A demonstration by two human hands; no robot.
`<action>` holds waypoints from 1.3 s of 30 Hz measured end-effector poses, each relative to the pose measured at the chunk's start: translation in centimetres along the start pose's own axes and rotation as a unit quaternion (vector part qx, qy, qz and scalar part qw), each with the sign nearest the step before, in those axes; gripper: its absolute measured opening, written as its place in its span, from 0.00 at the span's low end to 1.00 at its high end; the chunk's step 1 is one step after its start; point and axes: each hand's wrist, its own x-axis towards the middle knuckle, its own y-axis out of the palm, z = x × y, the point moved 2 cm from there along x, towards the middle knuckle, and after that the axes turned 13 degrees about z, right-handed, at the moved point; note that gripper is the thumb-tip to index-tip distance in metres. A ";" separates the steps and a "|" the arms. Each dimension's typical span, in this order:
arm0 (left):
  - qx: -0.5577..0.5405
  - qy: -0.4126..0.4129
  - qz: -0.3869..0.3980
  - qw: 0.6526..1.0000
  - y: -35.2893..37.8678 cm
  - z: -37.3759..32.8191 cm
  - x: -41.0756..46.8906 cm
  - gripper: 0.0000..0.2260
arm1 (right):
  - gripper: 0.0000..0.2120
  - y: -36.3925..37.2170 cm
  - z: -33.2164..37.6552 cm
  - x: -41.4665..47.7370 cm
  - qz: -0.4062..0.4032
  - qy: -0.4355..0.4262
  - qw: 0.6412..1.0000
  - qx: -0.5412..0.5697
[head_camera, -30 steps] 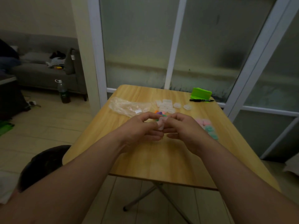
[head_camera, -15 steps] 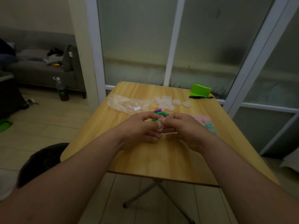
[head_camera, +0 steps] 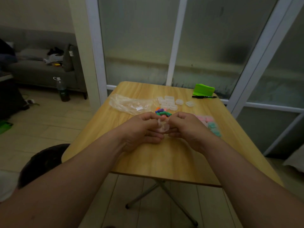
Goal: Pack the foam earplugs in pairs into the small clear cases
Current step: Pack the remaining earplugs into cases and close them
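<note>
**Both hands pinched on one small clear case above the counter**

Both hands meet over the middle of the light wooden folding counter (head_camera: pixel 164 158). The left hand (head_camera: pixel 139 129) and the right hand (head_camera: pixel 185 127) have their fingers curled, each pinching one side of a single small clear plastic case (head_camera: pixel 162 127) held just above the board. I cannot tell whether its lid is up or snapped down. A pinkish tint shows through the plastic, but the fingertips hide how many plugs are inside.

The case looks very light, stiff, thin-walled and slick. It is probably best held at its edges between thumb and forefinger. Closing pressure would go on the rim by the catch, since the middle of the lid may flex. The plugs are likely soft, springy and almost weightless. They would squash under a pinch and swell back, so a pair could lift a lid that is not fully latched, or roll off if dropped. A light pinch around the barrel should do.

Just beyond the hands, a heap of loose foam earplugs in green, purple, orange and pink (head_camera: pixel 162 112) lies bare on the board. Behind it is a cluster of empty-looking clear cases (head_camera: pixel 167 102), with two more set off to the right. Near the right hand are rows of cases showing pink and teal contents (head_camera: pixel 209 122), apparently already packed. A crumpled clear plastic bag (head_camera: pixel 130 104) lies to the left; what it contains is too faint to make out.
</note>
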 end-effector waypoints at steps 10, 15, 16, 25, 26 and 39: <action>-0.075 0.016 -0.033 0.996 0.6 -0.4 -0.1 0.14 | 0.06 -0.8 0.1 0.5 -0.112 -0.039 0.974 -0.195; -0.127 -0.028 0.050 0.990 1.8 0.1 -0.8 0.18 | 0.08 -1.3 0.4 0.5 -0.084 -0.065 0.964 -0.242; -0.123 -0.036 0.079 0.989 2.2 0.3 -0.9 0.19 | 0.08 -1.2 0.3 0.6 -0.066 -0.066 0.965 -0.246; -0.121 -0.054 0.042 0.990 2.5 0.3 -0.4 0.15 | 0.08 0.1 1.0 2.0 -0.008 -0.106 0.973 -0.205; -0.126 -0.053 0.022 0.990 2.2 0.2 -0.3 0.19 | 0.09 -0.3 1.0 2.4 -0.021 -0.101 0.977 -0.185; -0.270 0.003 -0.110 0.957 -1.0 -1.2 0.0 0.20 | 0.08 -3.7 -0.3 5.6 -0.172 -0.063 0.893 -0.412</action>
